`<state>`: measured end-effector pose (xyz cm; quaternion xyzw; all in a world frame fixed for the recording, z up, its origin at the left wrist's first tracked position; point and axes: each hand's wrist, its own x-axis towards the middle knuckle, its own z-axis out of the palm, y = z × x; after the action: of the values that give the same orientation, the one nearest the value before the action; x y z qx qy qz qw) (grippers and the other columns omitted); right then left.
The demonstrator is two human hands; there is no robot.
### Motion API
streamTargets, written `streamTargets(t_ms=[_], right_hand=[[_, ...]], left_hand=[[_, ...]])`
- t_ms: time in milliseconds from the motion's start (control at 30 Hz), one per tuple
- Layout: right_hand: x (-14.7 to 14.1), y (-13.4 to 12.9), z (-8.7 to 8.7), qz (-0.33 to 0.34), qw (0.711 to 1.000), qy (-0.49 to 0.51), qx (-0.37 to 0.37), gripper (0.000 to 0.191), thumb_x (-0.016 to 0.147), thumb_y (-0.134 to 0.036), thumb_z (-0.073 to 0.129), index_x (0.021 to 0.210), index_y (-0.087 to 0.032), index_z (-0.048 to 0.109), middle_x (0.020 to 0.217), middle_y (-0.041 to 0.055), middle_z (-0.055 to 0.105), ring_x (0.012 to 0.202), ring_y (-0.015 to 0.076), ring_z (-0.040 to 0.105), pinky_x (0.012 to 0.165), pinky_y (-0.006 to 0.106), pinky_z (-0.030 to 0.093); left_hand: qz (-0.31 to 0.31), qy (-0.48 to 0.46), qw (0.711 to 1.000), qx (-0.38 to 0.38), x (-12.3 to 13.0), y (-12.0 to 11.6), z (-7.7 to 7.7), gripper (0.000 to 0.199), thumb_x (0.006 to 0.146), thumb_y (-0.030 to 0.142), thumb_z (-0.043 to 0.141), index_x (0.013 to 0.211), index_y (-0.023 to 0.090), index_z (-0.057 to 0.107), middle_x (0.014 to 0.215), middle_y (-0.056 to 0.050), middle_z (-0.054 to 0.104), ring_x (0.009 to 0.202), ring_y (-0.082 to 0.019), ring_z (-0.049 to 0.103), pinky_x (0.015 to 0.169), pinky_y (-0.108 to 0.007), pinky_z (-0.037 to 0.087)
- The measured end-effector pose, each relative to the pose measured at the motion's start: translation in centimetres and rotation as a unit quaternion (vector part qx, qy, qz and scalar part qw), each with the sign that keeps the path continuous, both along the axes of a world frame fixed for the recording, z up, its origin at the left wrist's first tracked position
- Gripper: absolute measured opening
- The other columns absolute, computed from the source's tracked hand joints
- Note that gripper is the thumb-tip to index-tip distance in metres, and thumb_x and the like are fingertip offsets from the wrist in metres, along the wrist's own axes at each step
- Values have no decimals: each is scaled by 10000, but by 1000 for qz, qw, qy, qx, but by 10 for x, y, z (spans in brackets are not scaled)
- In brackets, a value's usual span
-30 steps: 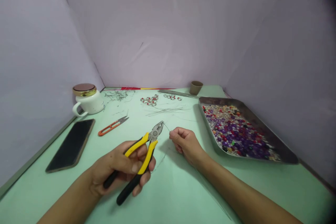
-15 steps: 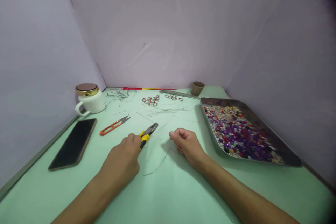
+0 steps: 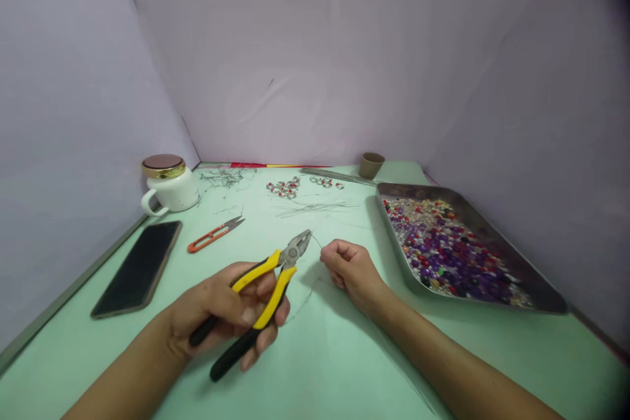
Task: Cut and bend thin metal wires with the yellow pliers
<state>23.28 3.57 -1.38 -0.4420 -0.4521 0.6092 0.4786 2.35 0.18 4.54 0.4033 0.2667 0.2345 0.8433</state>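
My left hand is wrapped around the yellow-and-black handles of a pair of pliers. Their metal jaws point up and to the right, at the end of a thin wire. That wire runs to the pinched thumb and finger of my right hand, which is closed on it. Whether the jaws bite the wire or only touch it is too fine to make out. Beyond the hands, red-and-clear beaded pieces lie near several loose straight wires.
To the right sits a metal tray of mixed beads. Orange thread snips, a phone and a lidded white mug are at left. A small brown cup and a tangle of wire bits stand farther back.
My left hand has rolled over, so the pliers' handles now show in full. The jaws have moved right, to the wire at my right hand. My right hand stays nearly still.
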Motion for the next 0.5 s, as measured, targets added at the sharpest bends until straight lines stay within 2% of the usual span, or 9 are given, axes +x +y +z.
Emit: streamTargets(t_ms=[67,133,200,233,267,300,367,433,500], right_hand=[[0,-1,1,7,1000,-1,5,304,657,-403,632,555,-166,471,383,-85,366,341,36,253,351,194,157],[1,-2,1,8,1000,2,6,308,659,-407,629,554,-167,467,385,-85,363,341,36,252,352,195,155],[1,-1,1,1,1000,4,0,313,655,-409,633,553,-169,460,380,-89,356,336,35,247,350,194,155],[1,-1,0,-2,1000,4,-4,317,651,-409,637,550,-170,456,376,-92,350,332,34,243,348,193,154],[1,-1,0,-5,1000,3,-8,320,646,-408,642,548,-170,452,372,-95,343,329,33,239,347,192,153],[0,0,-1,-8,1000,2,-12,323,643,-407,646,547,-171,448,369,-97,337,327,32,235,345,191,151],[0,0,-1,-10,1000,2,-16,324,642,-405,649,547,-171,446,366,-99,334,326,31,229,342,191,149],[0,0,-1,-12,1000,1,-18,325,640,-404,653,548,-169,448,371,-98,336,329,30,228,341,191,150],[-1,0,0,-14,1000,-6,-18,325,642,-405,654,549,-168,451,374,-97,336,333,30,227,341,191,153]], left_hand=[[-19,-44,998,-34,0,-2,-4,242,579,148,517,753,177,352,795,-52,546,552,-134,544,382,-206,406],[-13,-31,999,-24,2,-2,-5,247,573,154,514,754,180,349,798,-45,542,552,-129,533,390,-218,417],[21,56,997,41,3,0,-4,218,586,144,500,731,189,344,790,-27,531,589,-138,526,426,-240,426],[41,135,985,96,4,1,-3,188,602,131,483,726,192,355,762,-15,523,595,-140,516,447,-246,420],[59,230,958,161,4,2,-2,159,617,115,462,726,193,376,730,-5,513,600,-140,504,472,-252,411],[73,328,914,226,5,2,-1,142,632,101,441,731,195,401,705,1,505,608,-143,494,499,-259,401],[75,498,798,332,8,3,-2,148,651,79,407,739,195,434,674,2,498,612,-149,479,533,-265,376],[53,617,680,394,11,2,-5,183,655,58,383,766,191,442,726,-19,512,614,-161,479,523,-268,342],[24,690,572,443,14,1,-10,260,643,16,352,819,178,453,802,-54,513,627,-176,487,491,-263,295]])
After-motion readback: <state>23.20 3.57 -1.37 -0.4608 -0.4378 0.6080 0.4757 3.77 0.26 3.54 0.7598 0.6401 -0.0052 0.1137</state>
